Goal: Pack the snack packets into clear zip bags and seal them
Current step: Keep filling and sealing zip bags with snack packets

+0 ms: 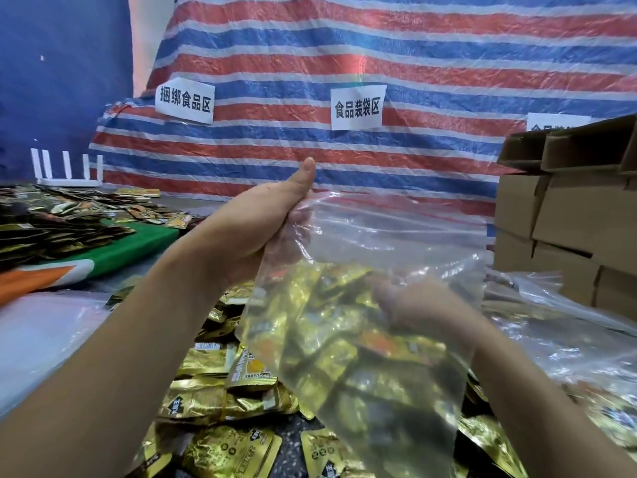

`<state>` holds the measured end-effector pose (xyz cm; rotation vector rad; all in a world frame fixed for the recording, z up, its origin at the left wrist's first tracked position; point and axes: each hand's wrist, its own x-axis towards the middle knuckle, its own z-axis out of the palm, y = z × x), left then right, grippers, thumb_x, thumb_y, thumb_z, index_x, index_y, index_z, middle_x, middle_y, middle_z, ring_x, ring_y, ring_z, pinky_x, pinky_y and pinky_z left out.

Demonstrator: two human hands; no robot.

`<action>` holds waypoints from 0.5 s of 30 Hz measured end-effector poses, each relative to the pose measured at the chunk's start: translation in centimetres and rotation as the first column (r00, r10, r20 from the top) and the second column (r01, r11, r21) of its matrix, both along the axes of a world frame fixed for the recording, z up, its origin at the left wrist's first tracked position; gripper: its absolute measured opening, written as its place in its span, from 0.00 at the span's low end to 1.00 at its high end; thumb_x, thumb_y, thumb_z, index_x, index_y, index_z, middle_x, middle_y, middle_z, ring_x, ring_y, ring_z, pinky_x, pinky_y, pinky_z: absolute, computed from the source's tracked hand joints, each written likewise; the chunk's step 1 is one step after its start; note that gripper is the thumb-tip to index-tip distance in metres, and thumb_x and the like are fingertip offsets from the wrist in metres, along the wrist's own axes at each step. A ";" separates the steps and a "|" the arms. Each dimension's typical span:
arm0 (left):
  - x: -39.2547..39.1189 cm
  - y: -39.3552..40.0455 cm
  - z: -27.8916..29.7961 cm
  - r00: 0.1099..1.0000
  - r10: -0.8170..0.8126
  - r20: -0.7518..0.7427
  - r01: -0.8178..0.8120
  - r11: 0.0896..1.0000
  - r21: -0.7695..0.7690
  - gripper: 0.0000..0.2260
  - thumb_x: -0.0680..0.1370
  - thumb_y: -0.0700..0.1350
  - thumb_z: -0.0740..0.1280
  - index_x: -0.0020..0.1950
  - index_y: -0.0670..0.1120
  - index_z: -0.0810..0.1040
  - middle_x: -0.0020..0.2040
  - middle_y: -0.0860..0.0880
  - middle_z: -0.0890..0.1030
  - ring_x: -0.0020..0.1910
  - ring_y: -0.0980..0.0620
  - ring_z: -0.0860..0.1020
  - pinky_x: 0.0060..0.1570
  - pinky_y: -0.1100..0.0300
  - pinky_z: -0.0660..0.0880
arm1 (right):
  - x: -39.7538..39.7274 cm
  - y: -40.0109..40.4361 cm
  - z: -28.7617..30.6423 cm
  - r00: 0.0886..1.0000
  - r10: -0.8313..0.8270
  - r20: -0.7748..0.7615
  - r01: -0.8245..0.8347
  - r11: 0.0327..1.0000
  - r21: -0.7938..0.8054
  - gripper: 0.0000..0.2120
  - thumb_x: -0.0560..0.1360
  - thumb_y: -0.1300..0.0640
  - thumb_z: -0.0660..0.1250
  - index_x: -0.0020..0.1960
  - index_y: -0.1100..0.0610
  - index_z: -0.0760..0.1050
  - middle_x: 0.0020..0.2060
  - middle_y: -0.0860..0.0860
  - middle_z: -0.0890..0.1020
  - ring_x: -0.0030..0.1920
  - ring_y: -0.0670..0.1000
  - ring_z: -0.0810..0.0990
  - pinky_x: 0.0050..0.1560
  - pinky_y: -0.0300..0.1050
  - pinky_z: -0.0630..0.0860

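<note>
Striped red, white and blue tarpaulin (413, 63) hangs behind the tabletop (293, 453) and carries white paper signs (357, 106) with printed characters. Brown cardboard boxes (568, 219) are stacked along the right edge of the tabletop. A heap of gold snack packets (213, 391) covers the near middle of the tabletop, and a darker spread of packets (51, 222) lies toward the far left edge, partly on a green and orange cloth (120, 250). More clear plastic (568, 339) lies crumpled at the right, below the boxes. Held up above the heap is a clear zip bag (362, 339), its mouth with a red strip open at the top and gold packets already inside. The left hand (262, 222) grips the bag's upper left edge, thumb raised and fingers curled into the plastic. The right hand (413, 305) is seen blurred through the plastic; whether it grasps anything cannot be told.
</note>
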<state>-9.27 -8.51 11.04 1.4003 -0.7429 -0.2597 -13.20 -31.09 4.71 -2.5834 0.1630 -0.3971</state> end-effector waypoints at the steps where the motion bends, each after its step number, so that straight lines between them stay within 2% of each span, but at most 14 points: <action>1: 0.1 0.0 0.0 1.000 -0.012 0.005 0.012 1.000 0.021 0.23 0.72 0.64 0.63 0.24 0.50 0.68 0.26 0.50 0.63 0.25 0.53 0.60 0.29 0.60 0.58 | 0.1 0.5 -0.6 0.997 0.034 -0.070 -0.040 0.996 -0.077 0.13 0.82 0.47 0.58 0.43 0.49 0.76 0.39 0.48 0.82 0.34 0.35 0.77 0.37 0.29 0.74; 2: 0.1 0.0 -0.1 1.000 -0.025 0.013 0.025 0.999 0.039 0.23 0.72 0.64 0.62 0.23 0.50 0.68 0.25 0.51 0.63 0.24 0.53 0.60 0.28 0.60 0.58 | 0.2 0.9 -1.3 0.991 0.063 -0.114 -0.075 0.991 -0.106 0.14 0.82 0.45 0.58 0.48 0.51 0.77 0.45 0.49 0.83 0.41 0.39 0.79 0.44 0.35 0.77; 3: 0.2 0.0 -0.1 0.999 -0.037 0.021 0.036 0.998 0.053 0.23 0.72 0.64 0.62 0.23 0.50 0.68 0.24 0.51 0.63 0.23 0.54 0.61 0.28 0.60 0.58 | 0.3 1.3 -1.9 0.989 0.085 -0.121 -0.098 0.990 -0.104 0.13 0.81 0.45 0.59 0.50 0.51 0.78 0.47 0.49 0.83 0.45 0.43 0.80 0.45 0.39 0.78; 6: 0.5 -0.1 -0.4 0.994 -0.051 0.094 0.042 0.994 0.099 0.23 0.73 0.63 0.61 0.24 0.51 0.68 0.23 0.52 0.64 0.20 0.56 0.62 0.22 0.63 0.58 | 0.9 2.9 -2.9 0.991 0.136 0.010 -0.132 0.971 -0.199 0.09 0.78 0.48 0.63 0.48 0.51 0.78 0.44 0.46 0.81 0.45 0.46 0.79 0.40 0.37 0.72; 8: 0.7 -0.3 -0.6 0.989 -0.047 0.141 0.029 0.992 0.126 0.23 0.73 0.64 0.61 0.24 0.51 0.69 0.24 0.51 0.64 0.21 0.56 0.61 0.23 0.63 0.56 | 2.1 3.8 -3.0 0.988 0.147 0.055 -0.133 0.970 -0.202 0.11 0.78 0.49 0.64 0.40 0.52 0.75 0.38 0.46 0.78 0.40 0.46 0.76 0.35 0.37 0.67; 10: 0.8 -0.4 -0.8 0.987 -0.058 0.153 0.037 0.990 0.135 0.22 0.73 0.64 0.62 0.25 0.51 0.69 0.25 0.50 0.64 0.23 0.55 0.60 0.25 0.61 0.55 | 3.5 4.6 -3.0 0.994 0.100 0.038 -0.096 0.991 -0.095 0.14 0.77 0.49 0.64 0.34 0.50 0.69 0.31 0.45 0.74 0.33 0.45 0.73 0.31 0.35 0.65; 12: 1.0 -0.5 -0.9 0.985 -0.056 0.162 0.034 0.991 0.133 0.22 0.73 0.64 0.62 0.26 0.51 0.69 0.26 0.50 0.63 0.24 0.54 0.60 0.26 0.60 0.55 | 5.0 5.3 -2.8 0.998 0.064 -0.019 -0.062 0.993 0.096 0.13 0.75 0.49 0.64 0.34 0.51 0.70 0.31 0.46 0.76 0.32 0.48 0.75 0.32 0.38 0.69; 14: 1.1 -0.3 -0.9 0.984 -0.041 0.176 0.016 0.990 0.138 0.22 0.73 0.64 0.61 0.25 0.51 0.69 0.25 0.49 0.63 0.23 0.54 0.60 0.25 0.60 0.55 | 6.5 5.9 -2.7 0.995 0.051 -0.083 -0.025 0.958 0.286 0.12 0.75 0.46 0.65 0.41 0.54 0.76 0.34 0.54 0.78 0.36 0.54 0.78 0.38 0.42 0.73; 15: 1.2 -0.3 -1.0 0.982 -0.039 0.186 0.012 0.989 0.144 0.23 0.74 0.64 0.61 0.25 0.51 0.69 0.25 0.50 0.64 0.23 0.54 0.60 0.25 0.60 0.55 | 7.0 6.5 -2.8 0.991 0.070 -0.112 -0.018 0.911 0.412 0.15 0.75 0.43 0.66 0.47 0.56 0.79 0.37 0.57 0.77 0.39 0.55 0.78 0.41 0.44 0.74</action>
